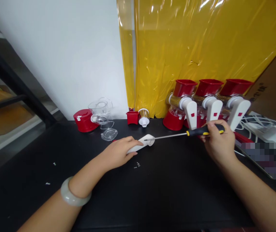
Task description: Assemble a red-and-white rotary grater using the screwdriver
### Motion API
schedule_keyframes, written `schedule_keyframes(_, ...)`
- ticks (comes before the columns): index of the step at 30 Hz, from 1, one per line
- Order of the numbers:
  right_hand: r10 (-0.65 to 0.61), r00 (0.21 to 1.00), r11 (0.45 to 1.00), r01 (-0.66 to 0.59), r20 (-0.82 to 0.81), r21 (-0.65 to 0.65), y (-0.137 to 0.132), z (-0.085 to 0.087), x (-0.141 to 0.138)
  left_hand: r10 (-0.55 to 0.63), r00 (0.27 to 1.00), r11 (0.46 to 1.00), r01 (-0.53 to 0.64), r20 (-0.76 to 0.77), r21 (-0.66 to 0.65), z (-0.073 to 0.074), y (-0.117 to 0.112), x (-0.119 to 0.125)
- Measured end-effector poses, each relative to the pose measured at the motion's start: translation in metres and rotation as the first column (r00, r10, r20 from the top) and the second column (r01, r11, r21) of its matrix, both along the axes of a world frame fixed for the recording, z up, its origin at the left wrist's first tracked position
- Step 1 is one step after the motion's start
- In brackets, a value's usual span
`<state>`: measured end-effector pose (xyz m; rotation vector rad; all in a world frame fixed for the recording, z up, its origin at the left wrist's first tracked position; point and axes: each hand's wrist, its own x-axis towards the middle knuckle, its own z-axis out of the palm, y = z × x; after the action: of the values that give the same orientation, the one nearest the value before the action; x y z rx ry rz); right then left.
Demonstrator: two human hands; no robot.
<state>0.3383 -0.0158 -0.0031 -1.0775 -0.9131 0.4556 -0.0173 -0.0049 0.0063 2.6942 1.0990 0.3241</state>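
Observation:
My left hand (121, 151) is closed around a white crank handle (138, 147), pinched between thumb and fingers just above the black table. In my right hand (219, 141) is a screwdriver (196, 131) with a black and yellow grip, its long metal shaft pointing left. The shaft's tip reaches the wide end of the handle; whether it sits in a screw I cannot tell. A few small screws (137, 165) lie on the table in front of the handle.
Behind are a red base (86, 120), clear plastic housing (101, 111), red hopper (132, 117) and grater drum (144, 117). Three assembled rotary graters (180, 104) stand at the back right. A tablet-like device (266, 161) and white cables (254, 124) lie right. Small bits (47, 183) lie left.

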Motion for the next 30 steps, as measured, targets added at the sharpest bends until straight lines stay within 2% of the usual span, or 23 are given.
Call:
schedule_keyframes(4, 0.042, 0.991, 0.996, -0.031, 0.129, -0.084, -0.004, -0.012, -0.004, -0.021, 1.0, 1.0, 0.021, -0.003, -0.002, 0.001, 0.0, 0.0)
schedule_keyframes(16, 0.246, 0.965, 0.964, -0.233, 0.094, -0.131, -0.009, -0.019, -0.017, -0.033, 0.999, 0.993, 0.036, 0.033, -0.109, 0.011, -0.008, 0.001)
schedule_keyframes(30, 0.281, 0.958, 0.953, -0.273, 0.051, -0.133, -0.009, -0.019, -0.022, -0.046, 0.999, 0.991, 0.047, 0.011, -0.123, 0.009, -0.008, 0.004)
